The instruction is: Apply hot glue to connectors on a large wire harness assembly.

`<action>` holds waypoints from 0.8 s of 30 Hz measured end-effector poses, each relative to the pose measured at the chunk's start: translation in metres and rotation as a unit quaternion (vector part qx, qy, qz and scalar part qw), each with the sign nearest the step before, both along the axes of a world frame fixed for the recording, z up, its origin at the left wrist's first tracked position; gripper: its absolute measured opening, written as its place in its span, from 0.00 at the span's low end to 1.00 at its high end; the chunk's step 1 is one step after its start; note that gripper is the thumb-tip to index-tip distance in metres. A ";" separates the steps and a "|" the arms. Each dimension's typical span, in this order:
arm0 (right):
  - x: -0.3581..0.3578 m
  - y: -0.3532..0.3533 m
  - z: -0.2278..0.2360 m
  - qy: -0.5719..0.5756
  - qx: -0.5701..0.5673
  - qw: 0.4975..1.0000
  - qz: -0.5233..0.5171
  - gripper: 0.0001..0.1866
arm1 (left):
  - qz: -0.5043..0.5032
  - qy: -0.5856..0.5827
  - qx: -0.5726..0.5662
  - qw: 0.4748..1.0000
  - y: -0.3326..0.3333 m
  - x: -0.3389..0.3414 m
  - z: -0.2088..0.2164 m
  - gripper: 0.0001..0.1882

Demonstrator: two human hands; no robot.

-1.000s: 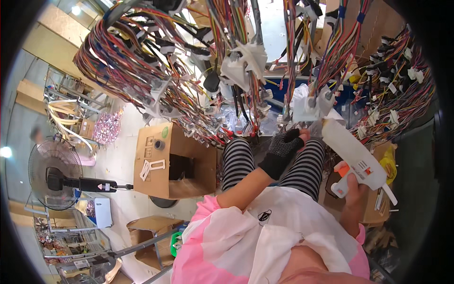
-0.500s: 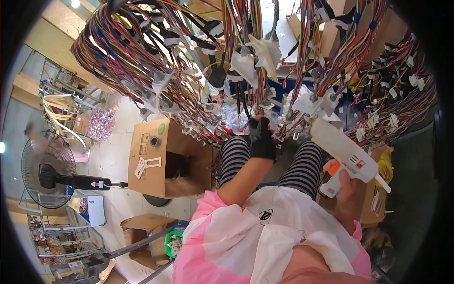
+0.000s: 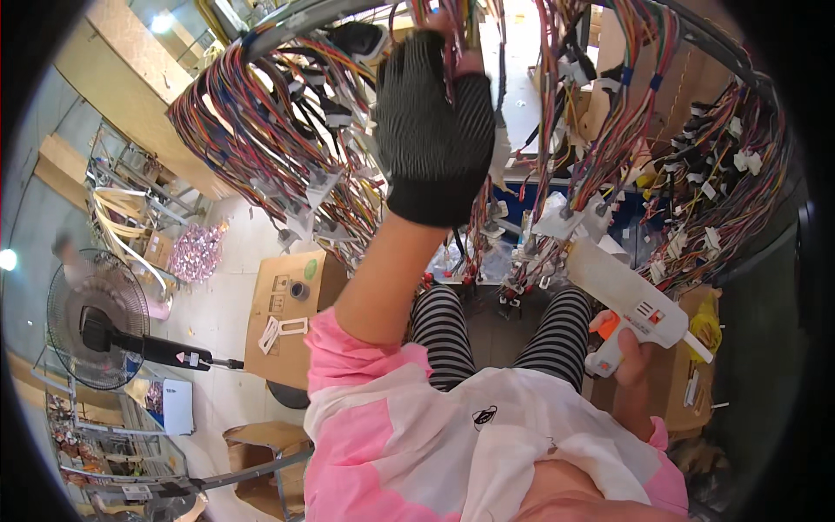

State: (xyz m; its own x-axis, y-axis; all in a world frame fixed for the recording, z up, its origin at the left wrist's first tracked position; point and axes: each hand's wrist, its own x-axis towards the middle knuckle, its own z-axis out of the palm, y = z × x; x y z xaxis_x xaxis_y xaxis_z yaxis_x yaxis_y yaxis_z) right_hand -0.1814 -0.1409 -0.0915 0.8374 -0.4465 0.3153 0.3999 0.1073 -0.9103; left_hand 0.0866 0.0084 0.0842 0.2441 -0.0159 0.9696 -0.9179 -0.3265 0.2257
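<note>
My left hand (image 3: 435, 130), in a black fingerless glove, is raised to the top of the hanging wires. Its fingers close around a bundle of coloured wires (image 3: 470, 28), which the hand partly hides. In my right hand (image 3: 633, 361) is a white hot glue gun (image 3: 628, 291) with an orange trigger, held low on the right beside my knee. A white glue stick (image 3: 698, 346) pokes out of its rear end. Other wire harnesses (image 3: 252, 130) with white connectors and clear plastic pieces hang to the left and right of my left hand.
A dark rail (image 3: 300, 28) carries the harnesses across the top. At left are a cardboard box (image 3: 283, 335) with white plastic parts on it and a black fan (image 3: 100, 331). Another carton (image 3: 691, 391) stands at right under the glue gun. Shelves (image 3: 113, 435) line the far left.
My left hand has risen from the lower ends of the middle wires to high on the bundle, near the rail. The glue gun stays nearly in place in my right hand.
</note>
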 end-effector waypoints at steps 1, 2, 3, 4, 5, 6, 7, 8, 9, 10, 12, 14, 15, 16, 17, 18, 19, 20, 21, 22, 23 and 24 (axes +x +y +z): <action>-0.001 -0.001 -0.001 -0.003 -0.004 1.000 0.003 0.25 | 0.034 -0.032 0.030 0.998 -0.004 0.002 0.012 0.12; -0.004 -0.003 -0.003 -0.003 0.000 1.000 -0.004 0.25 | -0.021 0.070 0.078 0.994 -0.011 -0.009 0.026 0.12; -0.006 -0.003 -0.003 -0.004 0.007 1.000 -0.006 0.25 | 0.076 0.183 0.128 0.972 -0.012 -0.030 0.054 0.14; -0.007 -0.003 -0.005 -0.004 0.015 1.000 -0.011 0.25 | 0.015 0.145 0.129 0.981 -0.013 -0.030 0.061 0.14; -0.011 -0.003 -0.003 -0.007 0.017 1.000 -0.018 0.25 | -0.049 0.104 0.128 0.985 -0.015 -0.029 0.071 0.14; -0.014 -0.003 -0.001 -0.011 0.015 0.999 -0.031 0.25 | -0.184 0.200 0.092 0.958 -0.022 -0.033 0.080 0.11; -0.018 -0.004 0.000 -0.014 0.014 0.999 -0.046 0.25 | -0.190 0.197 0.095 0.957 -0.028 -0.033 0.087 0.11; -0.018 -0.005 -0.004 -0.016 0.020 0.999 -0.045 0.25 | -0.200 0.204 0.115 0.951 -0.030 -0.032 0.091 0.11; -0.019 -0.007 -0.009 -0.023 0.020 0.999 -0.045 0.24 | -0.211 0.212 0.135 0.945 -0.033 -0.034 0.094 0.11; -0.019 -0.009 -0.012 -0.031 0.019 0.998 -0.046 0.24 | -0.233 0.251 0.118 0.932 -0.037 -0.037 0.095 0.10; -0.020 -0.012 -0.014 -0.021 0.024 0.998 -0.049 0.24 | -0.230 0.302 0.142 0.914 -0.045 -0.041 0.103 0.11; -0.018 -0.007 -0.011 -0.017 0.024 0.999 -0.032 0.23 | -0.207 0.363 0.165 0.893 -0.036 -0.050 0.116 0.11; -0.018 -0.008 -0.013 -0.018 0.030 0.999 -0.037 0.23 | -0.211 0.364 0.181 0.889 -0.039 -0.049 0.115 0.11; -0.017 -0.008 -0.015 -0.018 0.037 0.998 -0.041 0.23 | -0.213 0.365 0.195 0.885 -0.043 -0.047 0.114 0.11; -0.017 -0.009 -0.016 -0.016 0.037 0.998 -0.040 0.23 | -0.218 0.360 0.211 0.882 -0.047 -0.046 0.113 0.11; -0.020 -0.010 -0.012 -0.011 0.026 0.999 -0.034 0.23 | -0.223 0.356 0.225 0.879 -0.053 -0.047 0.115 0.11; -0.023 -0.012 -0.010 -0.006 0.015 1.000 -0.027 0.23 | -0.231 0.339 0.240 0.880 -0.059 -0.048 0.117 0.11; -0.024 -0.011 -0.010 -0.005 0.016 1.000 -0.022 0.23 | -0.230 0.339 0.247 0.878 -0.060 -0.049 0.120 0.11; -0.024 -0.010 -0.011 -0.007 0.013 1.000 -0.014 0.23 | -0.227 0.332 0.253 0.880 -0.061 -0.051 0.123 0.12; -0.024 -0.010 -0.011 -0.010 0.010 1.000 -0.005 0.23 | -0.228 0.328 0.252 0.881 -0.059 -0.054 0.126 0.12; -0.023 -0.008 -0.012 -0.010 0.013 1.000 -0.004 0.23 | -0.230 0.330 0.247 0.882 -0.058 -0.055 0.128 0.12; -0.022 -0.007 -0.013 -0.009 0.003 1.000 -0.007 0.23 | -0.230 0.332 0.239 0.883 -0.055 -0.056 0.130 0.12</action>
State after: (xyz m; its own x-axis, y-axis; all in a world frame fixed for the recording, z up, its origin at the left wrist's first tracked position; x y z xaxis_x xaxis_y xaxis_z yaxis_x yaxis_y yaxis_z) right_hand -0.2039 -0.1479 -0.1045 0.8256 -0.4598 0.3271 0.4177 0.1082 -0.9021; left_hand 0.0302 -0.0469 0.2140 0.6173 -0.6297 0.4716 -0.6959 -0.1576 0.7006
